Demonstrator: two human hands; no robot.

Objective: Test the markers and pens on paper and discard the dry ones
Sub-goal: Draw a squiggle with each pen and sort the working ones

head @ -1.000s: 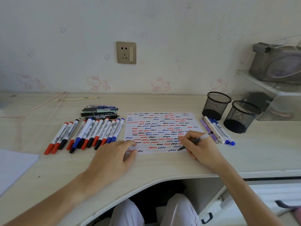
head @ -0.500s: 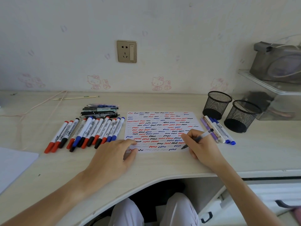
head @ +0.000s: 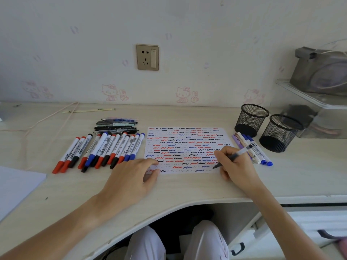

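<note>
At desk centre: one sheet of paper (head: pixel 187 147), lying flat, covered in rows of short red, blue and black squiggles.

Right hand (head: pixel 236 166): fingers closed around a clear-barrelled pen (head: pixel 233 156), held slanted, dark tip touching the paper at its lower right corner.

Left hand (head: pixel 131 177): palm down, fingers spread and holding nothing, fingertips pressing the sheet's lower left corner.

Left of the paper: a row of whiteboard markers (head: pixel 105 150) with red, blue and black caps, laid side by side on the desk (head: pixel 187 186). Behind them, a small stack of slim pens (head: pixel 117 126).

Right of the paper: a few markers and pens (head: pixel 251 149) lying together, just beside the right hand.

Beyond these: two black mesh pen holders (head: pixel 266 128), upright, side by side.

Far left edge: a white sheet (head: pixel 16 186), partly in view.
</note>
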